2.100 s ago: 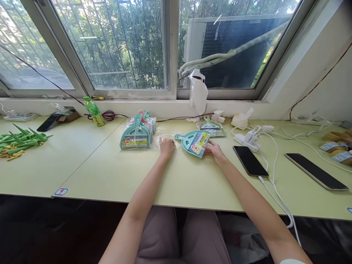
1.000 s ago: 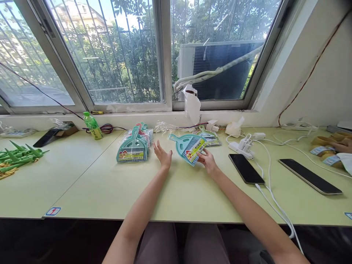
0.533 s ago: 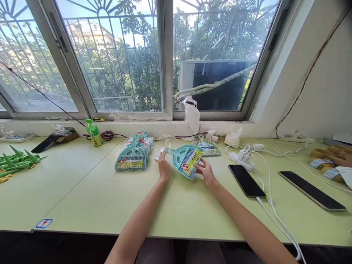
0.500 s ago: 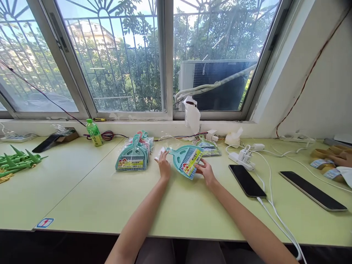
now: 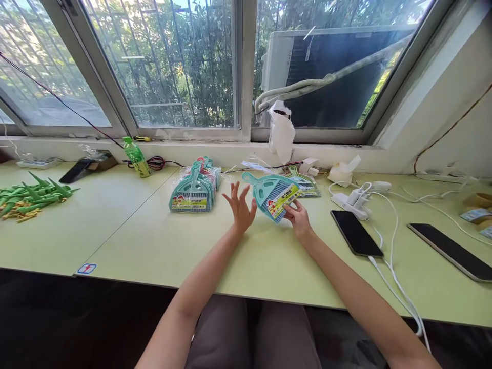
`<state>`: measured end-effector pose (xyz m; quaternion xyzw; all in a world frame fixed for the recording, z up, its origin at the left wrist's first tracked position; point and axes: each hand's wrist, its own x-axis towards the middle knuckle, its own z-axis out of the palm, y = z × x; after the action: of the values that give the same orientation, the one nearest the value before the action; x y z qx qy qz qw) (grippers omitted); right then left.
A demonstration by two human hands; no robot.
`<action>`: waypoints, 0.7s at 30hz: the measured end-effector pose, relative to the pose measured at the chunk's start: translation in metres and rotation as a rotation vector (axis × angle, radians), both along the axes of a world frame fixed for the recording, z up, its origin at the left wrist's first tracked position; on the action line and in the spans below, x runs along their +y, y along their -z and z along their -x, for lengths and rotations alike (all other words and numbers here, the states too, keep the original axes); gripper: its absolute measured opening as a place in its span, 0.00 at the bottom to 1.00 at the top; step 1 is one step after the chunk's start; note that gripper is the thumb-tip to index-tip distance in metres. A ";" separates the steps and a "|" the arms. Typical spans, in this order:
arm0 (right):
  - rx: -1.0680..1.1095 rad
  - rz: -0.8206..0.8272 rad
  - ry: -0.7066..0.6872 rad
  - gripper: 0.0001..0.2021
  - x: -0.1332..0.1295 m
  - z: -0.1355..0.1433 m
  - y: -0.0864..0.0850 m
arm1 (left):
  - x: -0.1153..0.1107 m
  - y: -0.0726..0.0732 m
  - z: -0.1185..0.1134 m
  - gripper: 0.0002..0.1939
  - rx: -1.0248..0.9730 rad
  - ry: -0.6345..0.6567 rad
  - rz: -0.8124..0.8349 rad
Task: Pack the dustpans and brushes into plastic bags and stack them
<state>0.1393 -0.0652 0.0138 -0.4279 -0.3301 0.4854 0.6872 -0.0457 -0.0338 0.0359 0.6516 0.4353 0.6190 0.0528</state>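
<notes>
One light, stiff teal mini dustpan set (image 5: 274, 193) we pinched by its carded lower edge in our right hand (image 5: 299, 219), judging that flat rim the surest hold, while our left hand (image 5: 241, 206) hovered spread and empty.

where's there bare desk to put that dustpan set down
Bare desk lies in front of both hands, toward the near edge. More lies left, between the green stakes and the bagged dustpan stack. Crowded: the back strip by the sill and the right side with the phone and white cables.
</notes>
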 end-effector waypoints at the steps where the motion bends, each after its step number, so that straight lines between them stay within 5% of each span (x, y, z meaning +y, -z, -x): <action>1: 0.008 -0.003 0.005 0.28 0.000 0.000 0.000 | 0.001 -0.003 0.001 0.29 -0.155 -0.016 0.027; 4: 0.018 -0.009 0.009 0.27 -0.001 0.000 -0.001 | 0.012 -0.011 0.008 0.34 -0.691 -0.016 0.235; 8: 0.009 -0.008 -0.015 0.27 -0.003 0.003 -0.002 | 0.029 -0.016 0.015 0.25 -1.081 0.392 0.620; 14: -0.018 0.017 -0.115 0.28 -0.005 0.007 -0.004 | 0.012 -0.007 -0.011 0.23 -0.970 0.677 0.732; 21: 0.041 -0.048 -0.003 0.25 -0.002 0.001 -0.005 | -0.005 0.000 -0.030 0.16 -0.694 0.933 1.040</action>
<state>0.1379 -0.0669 0.0183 -0.4005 -0.3282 0.4872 0.7032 -0.0160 -0.0386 0.0356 0.4280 0.3091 0.4174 0.7397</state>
